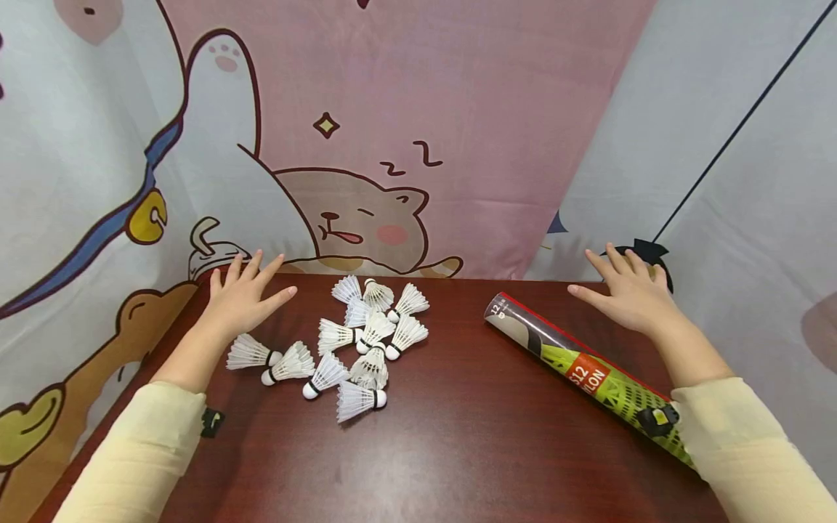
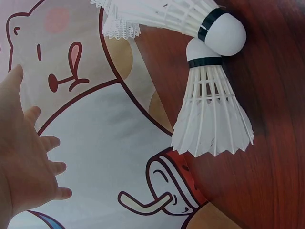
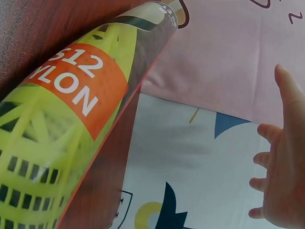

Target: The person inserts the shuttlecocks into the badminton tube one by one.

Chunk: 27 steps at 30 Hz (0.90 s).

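Head view: white shuttlecocks (image 1: 375, 328), some overlapping, lie strewn at 7 o'clock from centre on a dark reddish-brown table (image 1: 458, 450). At 4 o'clock rests a printed tube (image 1: 588, 374) with an orange label, one end pointing toward 10 o'clock, the other partly hidden behind a pale yellow sleeve (image 1: 735, 421). A left hand (image 1: 240, 301), fingers spread, hovers at 9 o'clock near the shuttlecocks; a right hand (image 1: 634, 298), also splayed, hovers at 3 o'clock near the tube. A cartoon backdrop (image 1: 503, 109) hangs at 12 o'clock.
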Motion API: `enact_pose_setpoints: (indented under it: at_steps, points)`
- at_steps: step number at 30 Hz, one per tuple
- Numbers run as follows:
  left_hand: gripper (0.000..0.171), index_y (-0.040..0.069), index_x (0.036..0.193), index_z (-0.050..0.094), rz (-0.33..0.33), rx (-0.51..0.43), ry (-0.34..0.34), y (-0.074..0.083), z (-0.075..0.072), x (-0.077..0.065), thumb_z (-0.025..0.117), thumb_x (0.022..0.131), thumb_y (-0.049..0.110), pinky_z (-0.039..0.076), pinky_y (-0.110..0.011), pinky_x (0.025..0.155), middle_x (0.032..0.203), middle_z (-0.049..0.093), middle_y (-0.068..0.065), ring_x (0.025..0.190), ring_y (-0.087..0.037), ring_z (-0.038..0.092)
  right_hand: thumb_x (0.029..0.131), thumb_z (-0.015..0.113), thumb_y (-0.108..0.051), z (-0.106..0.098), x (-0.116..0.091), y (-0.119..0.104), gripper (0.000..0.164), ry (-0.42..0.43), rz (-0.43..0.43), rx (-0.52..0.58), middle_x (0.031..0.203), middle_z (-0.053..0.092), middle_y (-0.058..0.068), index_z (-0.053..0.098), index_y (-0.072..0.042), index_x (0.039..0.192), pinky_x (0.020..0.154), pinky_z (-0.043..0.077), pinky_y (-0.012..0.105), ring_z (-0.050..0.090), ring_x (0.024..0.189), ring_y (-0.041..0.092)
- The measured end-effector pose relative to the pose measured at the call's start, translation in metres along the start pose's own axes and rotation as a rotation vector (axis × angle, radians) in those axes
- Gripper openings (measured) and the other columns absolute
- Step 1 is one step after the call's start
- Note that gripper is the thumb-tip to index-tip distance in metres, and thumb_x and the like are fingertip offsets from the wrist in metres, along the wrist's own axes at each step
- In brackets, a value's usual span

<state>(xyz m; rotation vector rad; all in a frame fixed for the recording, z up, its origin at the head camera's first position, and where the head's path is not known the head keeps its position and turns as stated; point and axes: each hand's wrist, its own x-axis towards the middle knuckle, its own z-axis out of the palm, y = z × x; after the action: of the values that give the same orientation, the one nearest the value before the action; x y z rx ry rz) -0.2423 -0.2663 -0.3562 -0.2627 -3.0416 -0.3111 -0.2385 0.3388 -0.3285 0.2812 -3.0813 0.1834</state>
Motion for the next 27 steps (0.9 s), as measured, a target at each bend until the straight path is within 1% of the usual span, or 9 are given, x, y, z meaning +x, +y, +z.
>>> enact_pose_setpoints:
  at_steps: [9,14,17,21,27]
  points:
    - [0.079,0.022,0.154,0.016,0.009,-0.007,0.000,0.000,-0.003,-0.004,0.035,0.092,0.068,-0.009,-0.069,0.100,0.156,0.008,-0.023,0.138,-0.049,-0.004,0.090,0.040,-0.069,0.003,-0.003,0.001,0.087,-0.001,-0.004,0.010,0.156,0.004,0.025,0.016,-0.015,0.154,0.098,-0.007,0.071,0.000,0.138,0.049]
    - [0.080,0.021,0.154,0.019,0.007,-0.015,0.011,0.000,-0.003,-0.006,0.036,0.091,0.069,-0.007,-0.070,0.100,0.156,0.010,-0.022,0.139,-0.049,-0.003,0.090,0.040,-0.070,0.004,-0.006,0.001,0.087,0.015,-0.006,0.007,0.156,0.005,0.024,0.016,-0.016,0.154,0.098,-0.007,0.071,0.002,0.137,0.049]
    - [0.081,0.021,0.154,0.019,0.002,-0.020,0.010,-0.002,-0.003,-0.009,0.037,0.091,0.069,-0.007,-0.070,0.100,0.156,0.010,-0.022,0.139,-0.048,-0.004,0.090,0.040,-0.070,0.004,-0.009,0.001,0.087,0.025,-0.006,0.005,0.157,0.003,0.022,0.015,-0.018,0.154,0.098,-0.007,0.072,0.002,0.138,0.049]
    - [0.081,0.022,0.154,0.017,-0.003,-0.029,0.010,-0.003,-0.004,-0.014,0.038,0.091,0.068,-0.009,-0.069,0.100,0.156,0.009,-0.022,0.139,-0.048,-0.005,0.090,0.042,-0.068,0.004,-0.015,0.001,0.086,0.041,-0.010,0.017,0.157,0.002,0.021,0.012,-0.021,0.155,0.097,-0.009,0.072,0.000,0.138,0.048]
    - [0.080,0.022,0.154,0.018,0.011,-0.040,0.054,-0.001,-0.002,-0.025,0.040,0.091,0.067,-0.009,-0.070,0.100,0.155,0.013,-0.024,0.138,-0.050,-0.002,0.090,0.044,-0.067,0.006,-0.024,0.000,0.086,0.072,-0.025,0.015,0.157,0.005,0.022,0.013,-0.020,0.155,0.097,-0.008,0.072,0.000,0.138,0.047]
